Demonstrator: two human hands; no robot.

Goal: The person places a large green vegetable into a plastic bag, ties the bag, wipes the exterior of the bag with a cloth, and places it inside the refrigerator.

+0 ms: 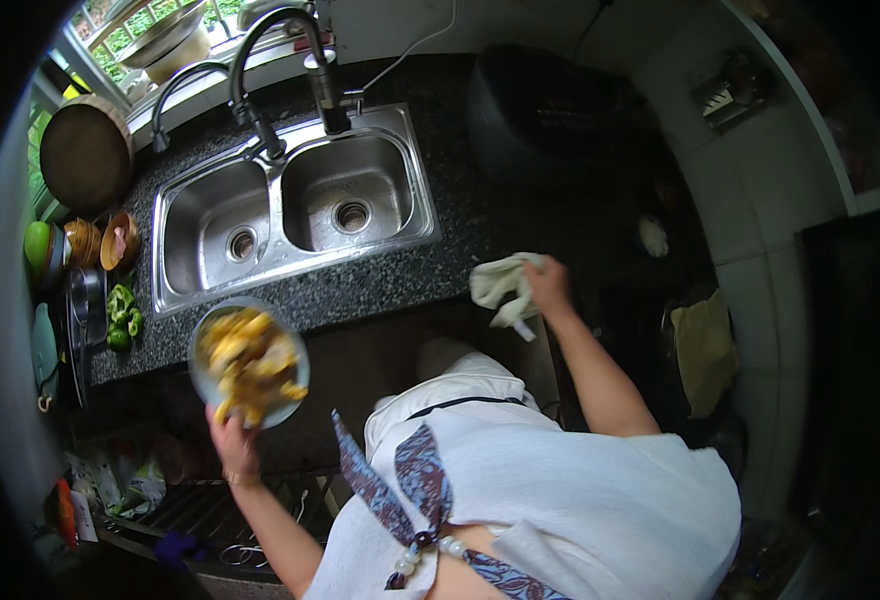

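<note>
My left hand [233, 442] grips the near rim of a pale round bowl [207, 375], out in front of the counter's front edge. Yellow-brown food pieces [248, 349], blurred by motion, fill it. A few hang over the rim near my fingers. On the other side, my right hand [550, 285] clutches a crumpled off-white cloth [498, 283] beside the counter edge. Part of the cloth dangles with a small white tag on it. Ahead of both hands lies a stainless double-basin sink [275, 225] set in the speckled stone counter [365, 289].
Cut green peppers [121, 311] lie left of the sink, near a brown bowl [119, 240] holding pink food. A round wooden board [85, 154] leans by the window. Faucets [260, 127] arch over the sink. A dark bulky appliance [530, 120] stands right of it. A yellowish cloth [704, 352] hangs at the right.
</note>
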